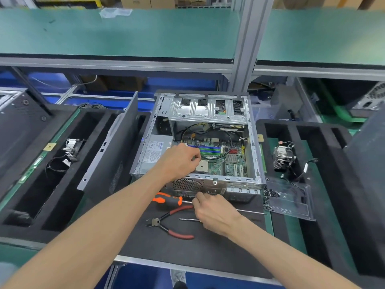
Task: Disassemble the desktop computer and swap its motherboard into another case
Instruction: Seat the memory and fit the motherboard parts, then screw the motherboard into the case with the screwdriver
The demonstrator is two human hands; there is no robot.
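Open computer case lies flat at the centre of the tabletop, the motherboard seated inside it. Left hand reaches into the case, fingers curled over the board, apparently pinching something small. Right hand sits at the case's near panel, fingers bent; its grip cannot be told. Screwdriver and pliers lie beside it

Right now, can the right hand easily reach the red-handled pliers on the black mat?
Probably yes. The right hand rests at the case's rear edge, and the pliers lie just beside it on the mat, with nothing between.
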